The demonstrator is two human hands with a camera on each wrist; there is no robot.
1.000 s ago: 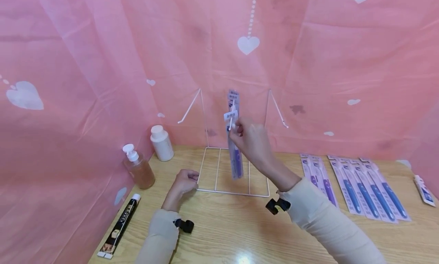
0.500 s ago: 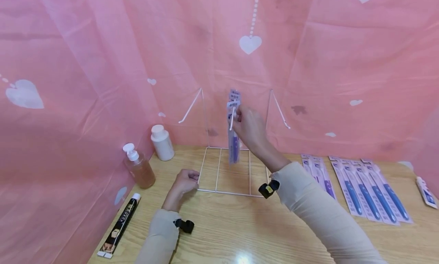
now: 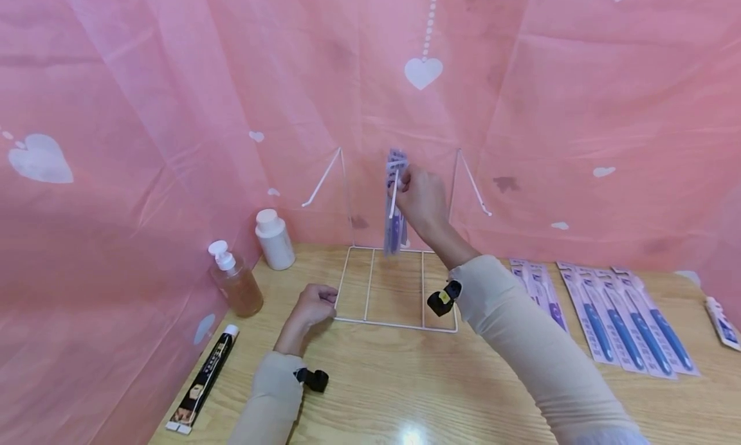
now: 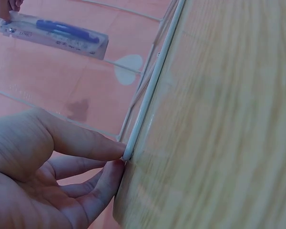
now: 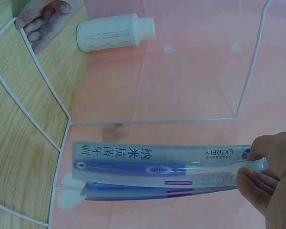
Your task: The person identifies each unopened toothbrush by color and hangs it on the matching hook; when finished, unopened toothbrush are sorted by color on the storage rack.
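A packaged purple toothbrush (image 5: 133, 164) hangs on the middle hook (image 3: 394, 197) of a white wire rack (image 3: 399, 327). My right hand (image 3: 422, 200) pinches its pack near the top, beside the hook. Behind it hangs another toothbrush pack (image 5: 148, 191), seen partly covered in the right wrist view. My left hand (image 3: 314, 305) pinches the front left corner of the rack's base between thumb and fingers, plain in the left wrist view, where that hand (image 4: 62, 167) is close up. The top of the held pack is partly hidden by the right fingers.
On the right lie purple toothbrush packs (image 3: 538, 290) and several blue toothbrush packs (image 3: 628, 319); a small tube (image 3: 722, 323) is at the far right. At left stand a white bottle (image 3: 274, 240) and a pump bottle (image 3: 236, 281), with a black toothpaste tube (image 3: 202, 381) nearer. Side hooks (image 3: 321, 177) flank the middle one.
My right hand has moved up and back along the middle hook, sliding the held toothbrush pack toward the one behind. The left hand has stayed on the rack's corner.
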